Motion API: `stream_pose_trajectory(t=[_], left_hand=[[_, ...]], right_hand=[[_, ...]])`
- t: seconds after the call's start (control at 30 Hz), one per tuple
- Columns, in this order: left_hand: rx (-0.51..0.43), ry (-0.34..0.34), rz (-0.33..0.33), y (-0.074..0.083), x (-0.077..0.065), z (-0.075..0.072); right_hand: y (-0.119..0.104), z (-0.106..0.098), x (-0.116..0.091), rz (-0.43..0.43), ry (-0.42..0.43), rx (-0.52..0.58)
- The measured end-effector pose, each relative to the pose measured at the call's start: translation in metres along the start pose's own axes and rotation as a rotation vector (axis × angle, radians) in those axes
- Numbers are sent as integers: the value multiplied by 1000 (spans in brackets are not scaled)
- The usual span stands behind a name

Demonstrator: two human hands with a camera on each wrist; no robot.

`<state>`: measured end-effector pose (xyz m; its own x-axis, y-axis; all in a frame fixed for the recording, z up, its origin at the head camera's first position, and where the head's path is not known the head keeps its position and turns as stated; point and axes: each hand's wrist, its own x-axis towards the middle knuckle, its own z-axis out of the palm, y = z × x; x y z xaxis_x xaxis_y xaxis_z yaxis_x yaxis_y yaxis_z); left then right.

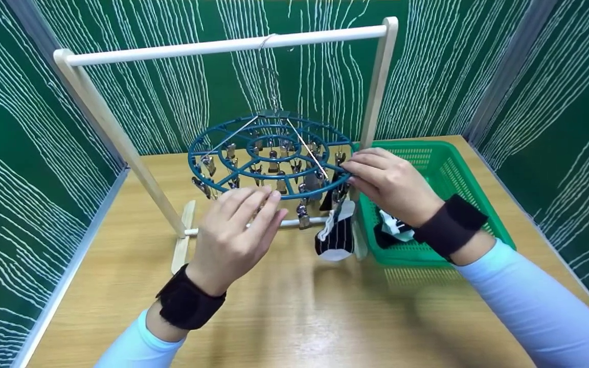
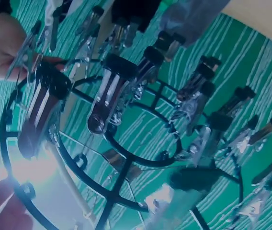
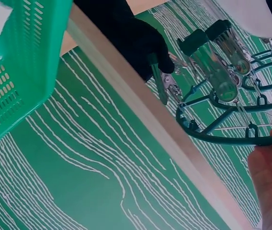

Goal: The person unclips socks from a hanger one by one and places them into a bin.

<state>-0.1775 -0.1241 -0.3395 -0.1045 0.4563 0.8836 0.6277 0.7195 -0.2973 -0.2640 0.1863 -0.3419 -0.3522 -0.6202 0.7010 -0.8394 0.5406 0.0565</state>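
A round dark-teal clip hanger [image 1: 190,158] hangs by a chain and hook from a rack's top bar, with many metal clips dangling below. My right hand [image 1: 397,181] pinches its outer rim at the right side; the right wrist view shows thumb and finger on that rim [image 3: 232,140]. My left hand [image 1: 233,235] is in front of the near rim, fingers loosely bent, holding nothing; in the left wrist view its fingers [image 2: 2,206] are just outside the ring. A black-and-white striped sock [image 1: 338,237] hangs at the right, near a grey sock [image 1: 313,186] and a black one [image 1: 329,197].
The wooden rack [image 1: 223,48] stands on the table [image 1: 294,306]. Its right post [image 1: 378,82] is close behind my right hand. A green basket [image 1: 478,199] with black and white fabric pieces [image 1: 397,228] inside is at the right. Green walls with white lines enclose the table.
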Motion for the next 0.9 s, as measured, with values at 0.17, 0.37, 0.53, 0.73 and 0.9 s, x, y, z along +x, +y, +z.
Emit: stream_pose_trajectory(t=[0.17,0.37,0.53,0.73,0.9], left_hand=[[57,-33,-14,-1,2,-2],[124,-53,-32,-7,-1,-3],[125,-27,-52,-14,-6,-3],[82,-37,-113,-26,-17,-3],[99,-54,-161,-34,-23,-6]], right_hand=[[-5,2,5,-13,19,-3],[-11,4,10,-45,64,7],[-16,3,13,-51,81,37],[-12,-4,12,5,81,86],[-3,-7,6,62,43,73]])
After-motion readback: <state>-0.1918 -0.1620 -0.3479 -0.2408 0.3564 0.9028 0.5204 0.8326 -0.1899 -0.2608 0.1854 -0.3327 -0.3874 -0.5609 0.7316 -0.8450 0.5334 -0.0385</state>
